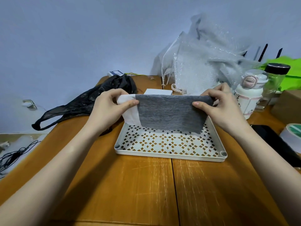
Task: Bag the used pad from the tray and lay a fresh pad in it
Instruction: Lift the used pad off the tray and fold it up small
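We hold a grey pad (pixel 171 111) up by its top edge above the far half of a cream tray (pixel 169 154), our left hand (pixel 112 105) pinching the left corner and our right hand (pixel 218 105) pinching the right corner, thumbs toward us and fingers curled behind the sheet. A white layer (pixel 130 115) shows along the pad's left side, folded or peeled out from under the grey face; we cannot tell which. The pad hangs slack, its lower edge dipping toward the tray's patterned, perforated floor, near it but whether it touches we cannot tell.

The tray sits square on a scratched wooden table (pixel 146 185), straddling the seam between two boards, with round sockets at its near corners. A black plastic bag (pixel 91 101) lies crumpled on the table to the left of the tray, one handle loop draped over the table's left edge. Behind the pad a small white box (pixel 158 91) rests on the table. A heap of clear bubble wrap and plastic film (pixel 200 62) rises at the far right. Beside it stand a white bottle with a pink lid (pixel 249 95) and a clear jar with a black cap (pixel 275 80). A roll of tape (pixel 291 134) sits at the right edge.
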A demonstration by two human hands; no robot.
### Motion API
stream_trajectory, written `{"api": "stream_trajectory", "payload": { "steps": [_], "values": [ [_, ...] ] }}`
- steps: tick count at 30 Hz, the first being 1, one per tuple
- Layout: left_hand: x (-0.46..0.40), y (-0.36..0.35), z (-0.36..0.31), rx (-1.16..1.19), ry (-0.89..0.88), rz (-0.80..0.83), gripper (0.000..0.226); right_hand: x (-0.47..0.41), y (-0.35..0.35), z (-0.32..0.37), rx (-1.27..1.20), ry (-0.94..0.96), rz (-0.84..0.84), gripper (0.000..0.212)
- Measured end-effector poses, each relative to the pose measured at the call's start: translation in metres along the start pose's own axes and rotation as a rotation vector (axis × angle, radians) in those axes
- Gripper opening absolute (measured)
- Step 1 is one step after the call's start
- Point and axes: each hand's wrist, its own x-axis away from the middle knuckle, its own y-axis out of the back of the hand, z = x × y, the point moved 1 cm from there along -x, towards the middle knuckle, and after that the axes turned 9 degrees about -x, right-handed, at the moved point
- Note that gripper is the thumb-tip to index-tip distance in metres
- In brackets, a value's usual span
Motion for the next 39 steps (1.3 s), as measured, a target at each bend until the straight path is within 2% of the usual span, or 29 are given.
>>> {"api": "stream_trajectory", "payload": {
  "steps": [3,7,11,16,19,22,25,27,29,32,34,37,39],
  "values": [
    [-0.003,0.003,0.0,0.088,0.042,0.041,0.011,-0.001,0.003,0.001,0.035,0.008,-0.008,0.013],
    [-0.006,0.008,-0.004,0.281,0.022,0.088,0.019,-0.003,0.007,0.003,-0.04,-0.029,0.049,0.013],
    [-0.011,0.01,-0.02,0.297,-0.045,0.011,0.01,-0.002,0.007,0.008,-0.087,0.0,0.131,0.002],
    [-0.02,0.01,-0.049,0.3,-0.156,0.031,0.012,0.005,-0.003,0.028,-0.174,0.01,0.419,0.013],
    [-0.021,0.006,-0.06,0.331,-0.204,0.032,0.012,0.007,-0.01,0.039,-0.269,0.027,0.476,0.021],
    [-0.023,0.001,-0.058,0.307,-0.175,-0.057,0.02,0.008,-0.014,0.043,-0.416,0.025,0.492,0.03],
    [-0.021,-0.004,-0.044,0.189,-0.074,-0.085,0.054,0.006,-0.014,0.039,-0.534,-0.002,0.397,0.03],
    [-0.016,-0.009,-0.031,0.158,0.013,-0.022,0.083,0.005,-0.012,0.037,-0.624,-0.027,0.287,0.03],
    [-0.009,-0.013,-0.025,0.195,0.116,0.081,0.101,0.004,-0.01,0.035,-0.73,-0.052,0.181,0.039],
    [0.002,-0.02,-0.028,0.299,0.237,0.291,0.098,0.006,-0.012,0.032,-0.774,-0.074,0.057,0.058],
    [0.01,-0.024,-0.03,0.391,0.231,0.345,0.086,0.007,-0.014,0.031,-0.73,-0.052,0.013,0.059],
    [0.013,-0.028,-0.029,0.529,0.106,0.292,0.073,0.006,-0.017,0.028,-0.61,0.018,-0.056,0.044],
    [0.011,-0.027,-0.028,0.524,0.012,0.294,0.071,0.005,-0.017,0.027,-0.508,0.053,-0.072,0.033]
  ]
}}
